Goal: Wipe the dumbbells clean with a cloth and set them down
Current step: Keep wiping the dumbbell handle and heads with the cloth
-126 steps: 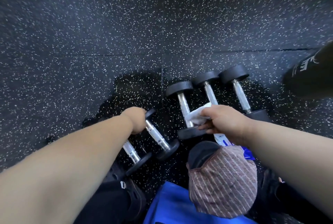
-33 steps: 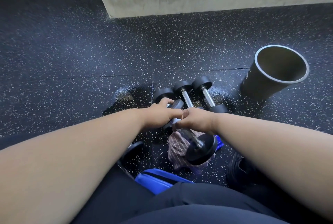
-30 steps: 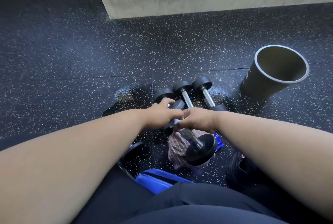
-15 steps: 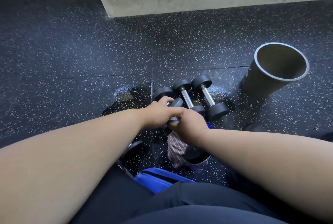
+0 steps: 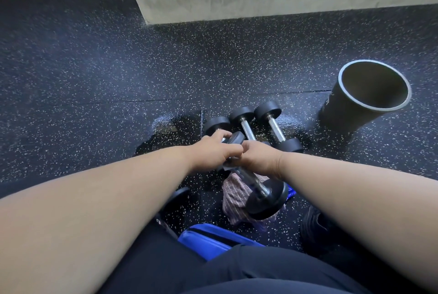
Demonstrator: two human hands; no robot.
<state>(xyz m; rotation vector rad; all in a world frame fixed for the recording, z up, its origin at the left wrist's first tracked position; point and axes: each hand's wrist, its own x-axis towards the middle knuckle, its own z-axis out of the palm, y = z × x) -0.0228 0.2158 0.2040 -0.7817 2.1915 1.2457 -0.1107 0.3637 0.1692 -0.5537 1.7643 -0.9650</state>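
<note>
A black rubber-ended dumbbell with a chrome handle (image 5: 258,183) is held above the speckled black rubber floor (image 5: 94,80), tilted, its near end over a striped brownish cloth (image 5: 233,199) lying there. The left hand (image 5: 214,149) is closed around the dumbbell's far end, and the right hand (image 5: 259,160) is wrapped around the handle; a scrap of pale wiping cloth (image 5: 228,165) seems to be pinched between them, though little of it shows. Just beyond the held dumbbell, three matching black dumbbells (image 5: 272,125) lie side by side on the floor. To their right, well apart from the held dumbbell, a dark open-topped cylinder (image 5: 350,113) stands.
</note>
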